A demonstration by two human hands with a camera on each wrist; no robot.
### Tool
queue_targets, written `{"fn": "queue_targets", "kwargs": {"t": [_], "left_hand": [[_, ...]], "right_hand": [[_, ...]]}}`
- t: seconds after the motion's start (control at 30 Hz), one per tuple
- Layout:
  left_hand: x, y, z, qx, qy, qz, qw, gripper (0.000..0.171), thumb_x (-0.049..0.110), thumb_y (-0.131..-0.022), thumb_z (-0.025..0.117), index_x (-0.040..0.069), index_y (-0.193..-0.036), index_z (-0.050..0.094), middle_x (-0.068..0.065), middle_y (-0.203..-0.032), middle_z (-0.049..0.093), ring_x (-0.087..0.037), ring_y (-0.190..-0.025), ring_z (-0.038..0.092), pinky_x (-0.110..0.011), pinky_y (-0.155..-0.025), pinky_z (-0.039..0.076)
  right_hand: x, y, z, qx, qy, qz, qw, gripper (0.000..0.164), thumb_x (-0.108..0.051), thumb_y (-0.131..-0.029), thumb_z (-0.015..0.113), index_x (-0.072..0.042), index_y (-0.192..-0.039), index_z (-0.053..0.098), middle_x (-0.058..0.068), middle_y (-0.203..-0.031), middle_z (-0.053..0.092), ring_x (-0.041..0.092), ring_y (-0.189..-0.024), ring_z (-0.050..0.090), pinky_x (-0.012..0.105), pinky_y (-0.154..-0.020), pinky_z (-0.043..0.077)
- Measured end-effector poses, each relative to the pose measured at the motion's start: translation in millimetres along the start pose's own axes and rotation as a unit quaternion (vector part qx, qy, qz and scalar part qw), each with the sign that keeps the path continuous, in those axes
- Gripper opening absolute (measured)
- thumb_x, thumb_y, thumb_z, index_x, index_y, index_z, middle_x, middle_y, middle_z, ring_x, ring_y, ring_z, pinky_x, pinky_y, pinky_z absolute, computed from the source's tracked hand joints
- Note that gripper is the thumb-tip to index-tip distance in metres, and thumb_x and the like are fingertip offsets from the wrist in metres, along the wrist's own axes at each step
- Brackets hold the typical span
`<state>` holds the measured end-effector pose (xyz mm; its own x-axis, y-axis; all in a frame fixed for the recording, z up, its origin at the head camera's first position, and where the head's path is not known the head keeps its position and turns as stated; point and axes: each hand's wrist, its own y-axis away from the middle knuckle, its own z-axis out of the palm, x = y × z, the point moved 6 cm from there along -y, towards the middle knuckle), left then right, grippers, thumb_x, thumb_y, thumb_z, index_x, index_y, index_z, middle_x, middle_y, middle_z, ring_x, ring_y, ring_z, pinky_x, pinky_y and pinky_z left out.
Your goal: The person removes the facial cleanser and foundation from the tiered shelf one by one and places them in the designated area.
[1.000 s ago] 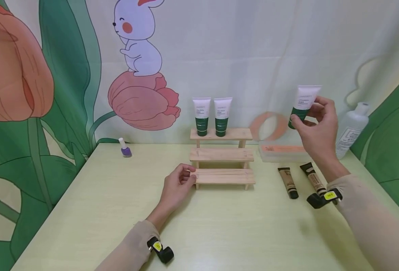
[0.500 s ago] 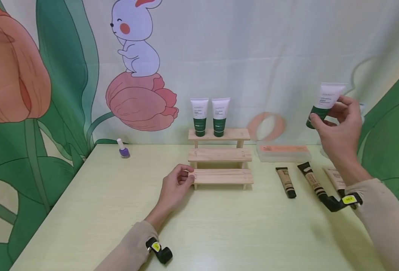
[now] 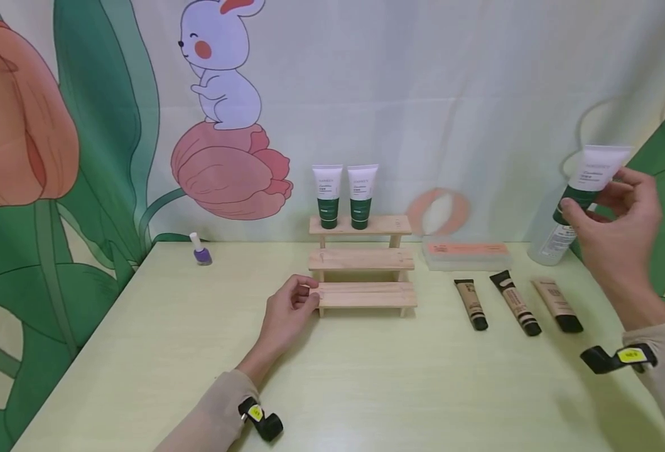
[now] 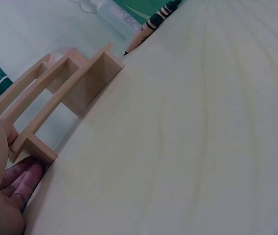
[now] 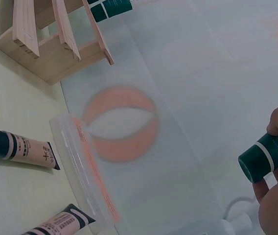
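Observation:
My right hand (image 3: 626, 235) grips a white-and-green squeeze tube (image 3: 594, 171) in the air at the right, its green cap pointing down. That cap (image 5: 256, 164) sticks out past the fingers in the right wrist view. At the left end of a three-step wooden display stand (image 3: 362, 258), my left hand (image 3: 287, 314) pinches the lowest step. The left wrist view has the fingers (image 4: 25, 183) curled by the stand's end leg. Two matching white-and-green tubes (image 3: 328, 196) stand upright on the top step, cap down.
Three beige tubes with black caps (image 3: 516, 304) lie right of the stand. Behind them is a flat clear case (image 3: 466, 254) with an orange label. A clear bottle (image 3: 549, 245) stands partly hidden behind the held tube. Purple nail polish (image 3: 201, 251) stands at left.
My right hand has carried the tube farther right, uncovering the third beige tube and part of the bottle. The left hand keeps its place on the stand; the view has shifted slightly.

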<state>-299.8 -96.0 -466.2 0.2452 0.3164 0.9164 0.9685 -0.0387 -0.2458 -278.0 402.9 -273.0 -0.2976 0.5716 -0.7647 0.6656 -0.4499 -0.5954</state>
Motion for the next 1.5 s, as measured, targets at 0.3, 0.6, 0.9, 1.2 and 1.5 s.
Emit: {"fn": "queue_targets", "kwargs": {"t": [0.3, 0.6, 0.9, 1.2, 1.5], "left_hand": [[0.8, 1.7, -5.4, 0.001, -0.004, -0.004, 1.0, 0.017, 0.013, -0.106, 0.073, 0.015, -0.123, 0.073, -0.007, -0.11, 0.076, -0.02, -0.1, 0.071, -0.023, -0.086, 0.058], [2.3, 0.9, -6.2, 0.005, 0.0, 0.002, 1.0, 0.018, 0.011, -0.106, 0.073, 0.013, -0.123, 0.073, -0.008, -0.109, 0.076, -0.019, -0.098, 0.071, -0.022, -0.085, 0.058], [1.7, -2.6, -1.0, 0.001, 0.002, 0.014, 0.9999, 0.018, 0.011, -0.106, 0.072, 0.012, -0.123, 0.073, -0.008, -0.108, 0.076, -0.019, -0.098, 0.071, -0.021, -0.085, 0.058], [-0.1, -1.3, 0.0, 0.002, -0.002, 0.008, 1.0, 0.017, 0.011, -0.106, 0.072, 0.012, -0.123, 0.073, -0.008, -0.108, 0.076, -0.018, -0.097, 0.071, -0.021, -0.085, 0.057], [-0.2, -0.4, 0.6, 0.001, -0.007, 0.003, 1.0, 0.016, 0.012, -0.107, 0.072, 0.013, -0.123, 0.073, -0.007, -0.109, 0.077, -0.018, -0.098, 0.071, -0.021, -0.085, 0.057]], "right_hand": [[18, 6, -18, -0.016, 0.015, 0.014, 1.0, 0.071, -0.005, -0.098, 0.081, -0.026, -0.159, 0.052, -0.019, -0.127, 0.058, 0.003, -0.112, 0.057, 0.014, -0.092, 0.048], [27, 32, -37, -0.032, 0.077, 0.025, 0.996, 0.071, -0.008, -0.104, 0.077, -0.028, -0.165, 0.046, -0.031, -0.127, 0.05, -0.002, -0.113, 0.051, 0.013, -0.092, 0.045], [46, 66, -61, -0.07, 0.062, 0.024, 0.995, 0.078, 0.006, -0.098, 0.077, -0.019, -0.165, 0.044, -0.027, -0.121, 0.052, -0.006, -0.105, 0.054, 0.0, -0.086, 0.044], [70, 105, -75, -0.052, 0.039, 0.071, 0.995, 0.079, 0.014, -0.09, 0.079, -0.029, -0.152, 0.055, -0.019, -0.112, 0.055, -0.002, -0.099, 0.054, 0.001, -0.076, 0.043], [102, 143, -93, -0.053, 0.066, 0.12, 0.989, 0.077, 0.01, -0.092, 0.081, -0.043, -0.139, 0.054, -0.017, -0.104, 0.052, -0.003, -0.089, 0.051, 0.003, -0.067, 0.043]]}}
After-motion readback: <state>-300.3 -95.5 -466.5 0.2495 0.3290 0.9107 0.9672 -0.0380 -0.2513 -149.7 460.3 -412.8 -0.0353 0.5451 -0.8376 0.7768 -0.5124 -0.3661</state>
